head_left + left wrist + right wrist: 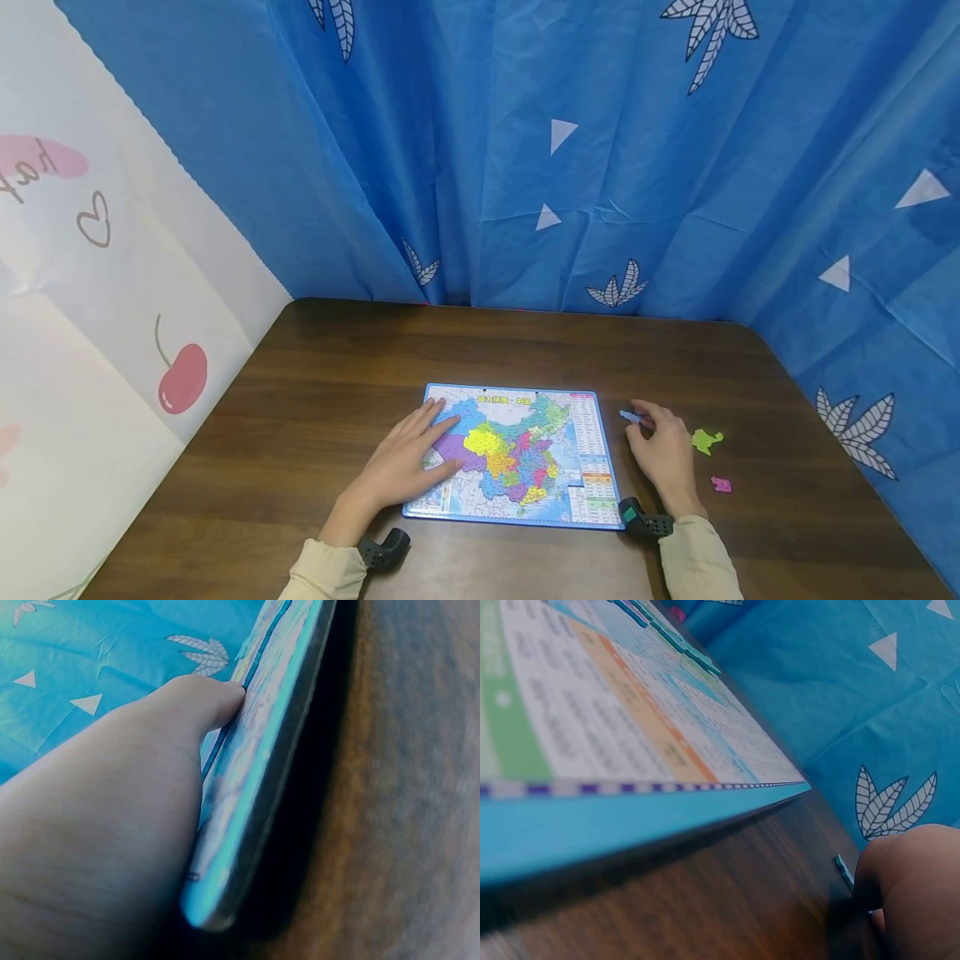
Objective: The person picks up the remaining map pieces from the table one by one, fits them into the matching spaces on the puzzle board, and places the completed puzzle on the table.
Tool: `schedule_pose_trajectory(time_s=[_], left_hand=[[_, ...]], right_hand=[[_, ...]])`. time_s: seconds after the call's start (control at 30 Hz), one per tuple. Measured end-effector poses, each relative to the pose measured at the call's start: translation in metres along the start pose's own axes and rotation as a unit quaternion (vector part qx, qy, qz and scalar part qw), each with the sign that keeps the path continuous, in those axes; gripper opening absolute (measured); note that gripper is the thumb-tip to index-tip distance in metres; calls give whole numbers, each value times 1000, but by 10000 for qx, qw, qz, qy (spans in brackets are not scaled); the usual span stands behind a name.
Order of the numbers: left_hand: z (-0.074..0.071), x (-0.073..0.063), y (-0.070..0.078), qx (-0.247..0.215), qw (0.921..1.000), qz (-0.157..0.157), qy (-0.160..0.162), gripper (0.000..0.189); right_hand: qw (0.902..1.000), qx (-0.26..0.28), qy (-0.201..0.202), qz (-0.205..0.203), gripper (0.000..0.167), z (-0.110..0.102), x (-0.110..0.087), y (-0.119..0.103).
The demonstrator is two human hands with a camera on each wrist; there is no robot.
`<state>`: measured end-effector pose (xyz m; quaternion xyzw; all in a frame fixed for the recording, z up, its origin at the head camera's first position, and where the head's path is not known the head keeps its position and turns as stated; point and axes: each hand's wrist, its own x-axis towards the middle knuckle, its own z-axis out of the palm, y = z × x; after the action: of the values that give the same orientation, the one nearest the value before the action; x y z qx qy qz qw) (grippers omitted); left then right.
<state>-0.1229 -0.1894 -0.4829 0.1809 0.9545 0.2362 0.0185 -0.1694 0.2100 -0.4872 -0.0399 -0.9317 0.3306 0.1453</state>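
A map puzzle board (498,517) of China, with colourful province pieces and a blue border, lies flat on the table. My left hand (408,458) rests on its left part, fingers spread over the map. The left wrist view shows the thumb (202,701) touching the board's surface near its edge. Right of the board, my right hand (663,454) pinches a small blue puzzle piece (628,416) between thumb and index finger. That blue piece (844,871) shows low over the tabletop in the right wrist view, partly hidden by the thumb (911,877).
A yellow-green puzzle piece (705,440) and a smaller pink piece (721,484) lie on the brown wooden table (360,350), right of my right hand. Blue curtain (450,167) hangs behind the far edge; a white printed sheet (112,292) borders the left side.
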Motion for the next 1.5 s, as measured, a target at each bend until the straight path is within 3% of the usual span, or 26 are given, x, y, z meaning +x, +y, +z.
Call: schedule_pose_trajectory(time_s=[0.23, 0.57, 0.73, 1.13, 1.37, 1.5], left_hand=[[1, 0, -1, 28, 10000, -4, -26, 73], [1, 0, 0, 43, 10000, 11, -15, 73], [1, 0, 0, 35, 10000, 2, -27, 73], [0, -1, 0, 37, 10000, -10, -32, 73], [0, -1, 0, 33, 10000, 6, -35, 73], [0, -1, -1, 41, 10000, 5, -32, 73]], right_hand=[[9999, 91, 52, -85, 39, -1, 0, -1], [9935, 738, 802, -335, 31, 1, -1, 0], [9903, 684, 1115, -473, 28, 0, 0, 0], [9880, -116, 1535, 135, 32, -19, 0, 15], [9883, -405, 1272, 738, 36, -24, -3, 23], [9891, -455, 1131, 830, 37, -25, -5, 24]])
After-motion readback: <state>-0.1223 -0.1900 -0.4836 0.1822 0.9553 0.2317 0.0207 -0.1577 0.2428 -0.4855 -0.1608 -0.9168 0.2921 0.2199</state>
